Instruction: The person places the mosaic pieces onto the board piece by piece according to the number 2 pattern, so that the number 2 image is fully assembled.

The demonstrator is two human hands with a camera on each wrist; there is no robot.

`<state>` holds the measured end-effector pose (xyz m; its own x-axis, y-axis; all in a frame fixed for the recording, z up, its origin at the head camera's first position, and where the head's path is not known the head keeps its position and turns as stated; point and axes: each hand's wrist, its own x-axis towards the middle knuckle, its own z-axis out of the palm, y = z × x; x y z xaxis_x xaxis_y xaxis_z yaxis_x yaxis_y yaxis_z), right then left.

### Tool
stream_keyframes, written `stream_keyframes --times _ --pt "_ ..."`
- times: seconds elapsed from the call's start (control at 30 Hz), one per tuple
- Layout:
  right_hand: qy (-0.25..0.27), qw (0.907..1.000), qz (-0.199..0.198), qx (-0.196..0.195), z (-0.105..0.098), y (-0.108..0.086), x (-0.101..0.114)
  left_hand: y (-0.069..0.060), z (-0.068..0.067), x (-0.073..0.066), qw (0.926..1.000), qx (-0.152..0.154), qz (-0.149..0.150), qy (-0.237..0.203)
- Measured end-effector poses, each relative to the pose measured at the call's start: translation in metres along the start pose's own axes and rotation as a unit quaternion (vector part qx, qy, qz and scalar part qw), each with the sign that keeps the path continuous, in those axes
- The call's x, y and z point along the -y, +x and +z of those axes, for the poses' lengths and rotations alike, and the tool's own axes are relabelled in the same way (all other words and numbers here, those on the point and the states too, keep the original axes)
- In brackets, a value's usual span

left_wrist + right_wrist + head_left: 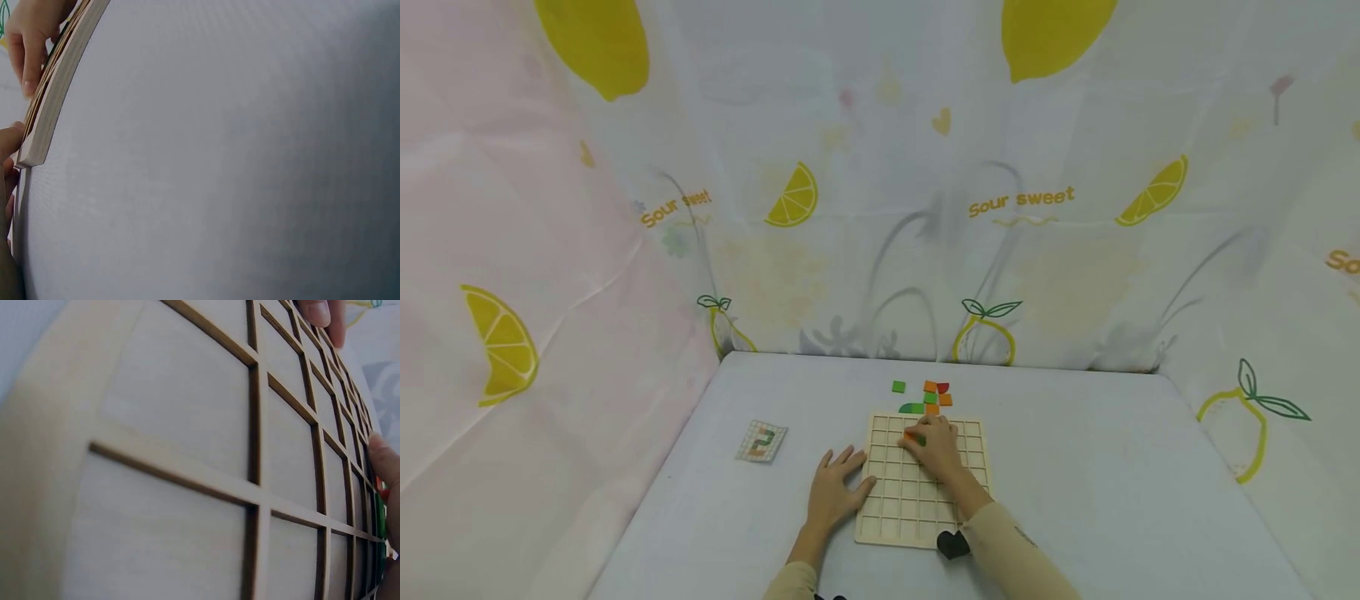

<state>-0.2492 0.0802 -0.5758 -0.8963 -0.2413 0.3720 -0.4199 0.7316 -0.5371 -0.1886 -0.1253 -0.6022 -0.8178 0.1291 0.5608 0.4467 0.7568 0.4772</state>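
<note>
A pale wooden grid board (887, 508) lies on the table. Over its upper part, the right hand (936, 447) bends its fingers down and pinches a small orange piece (909, 436) between thumb and finger; a green piece (921, 440) shows beside it, partly hidden by the hand. In the right wrist view, the thumb (386, 464) is close to a green piece (380, 515) at the grid's far side. The left hand (833, 495) lies spread at the board's left edge, its thumb on the rim.
Several orange and green pieces (930, 398) and a red one (943, 387) lie just beyond the board's far edge, with one green square (898, 387) apart from them. A small patterned card (762, 441) lies to the left. A printed cloth (880, 250) hangs behind the table.
</note>
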Motion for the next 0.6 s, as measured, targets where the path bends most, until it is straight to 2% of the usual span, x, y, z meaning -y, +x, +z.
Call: stream_keyframes --times 0.3,0.6 --pt "0.041 0.999 -0.018 -0.01 -0.008 -0.001 -0.014 0.001 0.0 -0.001 1.0 0.0 0.003 0.005" --pt "-0.015 0.9991 -0.007 -0.039 -0.018 -0.011 -0.027 0.0 -0.001 -0.002 1.0 -0.002 0.0 0.005"
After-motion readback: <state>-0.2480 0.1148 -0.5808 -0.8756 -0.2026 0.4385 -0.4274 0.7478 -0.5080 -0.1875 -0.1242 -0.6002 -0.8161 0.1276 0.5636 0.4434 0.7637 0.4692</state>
